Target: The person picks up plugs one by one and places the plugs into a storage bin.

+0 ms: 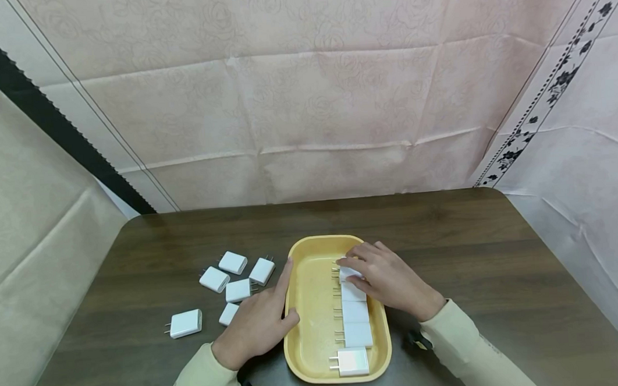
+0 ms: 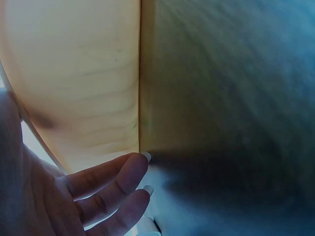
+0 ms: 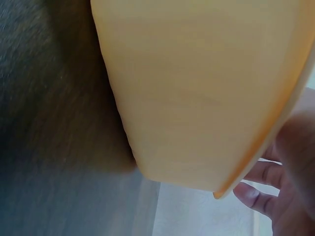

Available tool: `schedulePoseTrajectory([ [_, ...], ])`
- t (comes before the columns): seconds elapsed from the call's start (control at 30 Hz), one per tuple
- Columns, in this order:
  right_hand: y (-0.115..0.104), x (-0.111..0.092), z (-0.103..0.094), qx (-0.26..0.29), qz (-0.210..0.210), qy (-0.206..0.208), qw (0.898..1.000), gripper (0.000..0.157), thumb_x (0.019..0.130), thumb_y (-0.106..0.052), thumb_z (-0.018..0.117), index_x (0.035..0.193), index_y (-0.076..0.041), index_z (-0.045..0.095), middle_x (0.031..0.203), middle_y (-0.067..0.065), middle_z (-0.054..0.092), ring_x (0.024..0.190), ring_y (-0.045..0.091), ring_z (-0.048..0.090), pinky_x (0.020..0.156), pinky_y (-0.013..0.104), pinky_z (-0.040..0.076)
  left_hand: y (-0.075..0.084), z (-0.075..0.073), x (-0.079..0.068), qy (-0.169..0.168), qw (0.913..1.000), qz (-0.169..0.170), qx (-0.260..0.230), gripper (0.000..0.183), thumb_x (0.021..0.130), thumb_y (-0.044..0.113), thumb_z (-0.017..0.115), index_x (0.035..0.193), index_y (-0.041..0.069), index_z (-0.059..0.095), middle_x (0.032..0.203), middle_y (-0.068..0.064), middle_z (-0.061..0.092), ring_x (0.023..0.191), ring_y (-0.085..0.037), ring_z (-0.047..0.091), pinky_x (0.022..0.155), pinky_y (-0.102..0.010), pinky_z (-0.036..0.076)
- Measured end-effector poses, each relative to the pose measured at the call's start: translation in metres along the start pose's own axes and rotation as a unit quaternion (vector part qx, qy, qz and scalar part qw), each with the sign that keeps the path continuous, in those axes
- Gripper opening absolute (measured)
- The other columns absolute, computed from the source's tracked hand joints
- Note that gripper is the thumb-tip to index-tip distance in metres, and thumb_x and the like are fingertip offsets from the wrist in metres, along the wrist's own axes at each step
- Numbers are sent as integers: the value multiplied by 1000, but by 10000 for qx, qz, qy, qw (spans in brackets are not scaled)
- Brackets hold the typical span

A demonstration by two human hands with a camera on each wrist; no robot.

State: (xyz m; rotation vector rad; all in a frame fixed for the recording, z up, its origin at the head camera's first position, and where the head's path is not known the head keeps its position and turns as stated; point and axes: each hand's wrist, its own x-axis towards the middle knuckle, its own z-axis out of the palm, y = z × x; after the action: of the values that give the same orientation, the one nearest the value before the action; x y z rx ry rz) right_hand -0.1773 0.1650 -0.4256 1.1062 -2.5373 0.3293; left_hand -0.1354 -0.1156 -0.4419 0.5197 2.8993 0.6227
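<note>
Several boxy white plugs [image 1: 356, 334] bear paired prongs [image 1: 333, 358].

I am wearing cream sleeves [image 1: 460, 331], seeing white chargers [image 1: 355, 312], a yellow tray [image 1: 316, 321], a brown, streaked table [image 1: 501, 253]. Black flowers [image 1: 565, 78] are patterning a white border [image 1: 548, 78].

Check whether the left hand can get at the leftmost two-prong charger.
Probably yes: the leftmost two-prong charger lies uncovered on the table, and the left hand, at the yellow tray, seems empty.
</note>
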Motion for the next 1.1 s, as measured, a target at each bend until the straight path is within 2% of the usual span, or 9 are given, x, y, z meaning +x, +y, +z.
schedulePoseTrajectory([
  [0.3, 0, -1, 1, -151, 46, 7, 9999, 36, 84, -24, 83, 118, -18, 72, 107, -1, 71, 103, 16, 66, 86, 38, 46, 0, 0, 0, -8, 10000, -25, -36, 94, 89, 29, 55, 165, 24, -1, 70, 8, 49, 62, -4, 48, 56, -26, 39],
  [0.8, -4, 0, 0, -245, 458, -249, 9983, 36, 81, -21, 85, 115, -21, 74, 109, -3, 74, 103, 15, 69, 81, 35, 40, 1, 0, -1, -87, 9999, -63, -111, 94, 90, 30, 55, 164, 25, -2, 71, 9, 49, 60, -4, 47, 55, -25, 38],
  [1.1, -6, 0, 3, -327, 744, -422, 9958, 33, 84, -20, 83, 115, -23, 74, 112, -3, 74, 105, 16, 69, 79, 35, 43, 1, 0, -1, -82, 9999, -13, -107, 94, 90, 31, 55, 165, 24, -2, 71, 9, 49, 61, -3, 47, 55, -25, 38],
])
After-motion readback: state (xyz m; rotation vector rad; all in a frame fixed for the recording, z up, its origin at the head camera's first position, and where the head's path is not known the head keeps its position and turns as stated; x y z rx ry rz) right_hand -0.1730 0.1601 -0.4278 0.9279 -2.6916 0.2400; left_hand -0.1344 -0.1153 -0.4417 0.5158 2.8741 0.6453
